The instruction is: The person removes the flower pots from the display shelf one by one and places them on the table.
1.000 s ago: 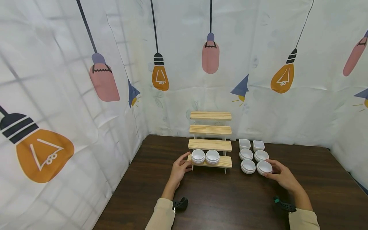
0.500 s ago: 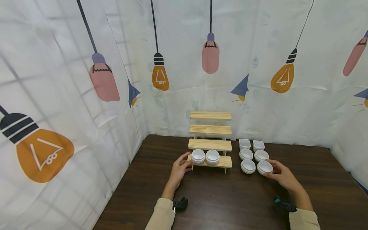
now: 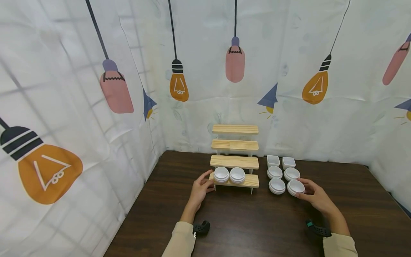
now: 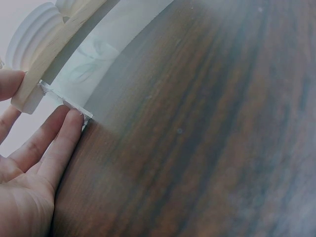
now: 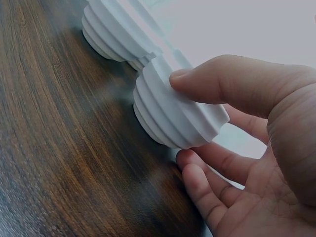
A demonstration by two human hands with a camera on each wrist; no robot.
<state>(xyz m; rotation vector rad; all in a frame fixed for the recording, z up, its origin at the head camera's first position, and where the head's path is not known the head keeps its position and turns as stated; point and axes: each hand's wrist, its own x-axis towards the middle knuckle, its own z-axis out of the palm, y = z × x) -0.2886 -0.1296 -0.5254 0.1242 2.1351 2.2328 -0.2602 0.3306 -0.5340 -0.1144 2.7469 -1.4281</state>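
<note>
A four-tier wooden stand point(image 3: 234, 161) stands at the back of the dark table point(image 3: 250, 228). Two white ribbed bowls point(image 3: 221, 174) point(image 3: 237, 175) sit on its lowest tier. My left hand point(image 3: 205, 182) pinches that tier's left end: in the left wrist view the thumb point(image 4: 10, 84) lies on the wooden end point(image 4: 34, 91) and a fingertip point(image 4: 73, 118) touches the clear leg. My right hand point(image 3: 302, 191) grips a white ribbed bowl point(image 3: 294, 186) at the near right of a bowl group. In the right wrist view the thumb point(image 5: 232, 79) curls over this bowl point(image 5: 168, 116), with fingers point(image 5: 205, 190) below.
Right of the stand lie more white dishes: a stack point(image 3: 277, 186) beside the held bowl, two round ones point(image 3: 275, 172) point(image 3: 292, 174) behind, and two square ones point(image 3: 273, 160) point(image 3: 288, 162) at the back. Printed curtains wall the table on the left, back and right.
</note>
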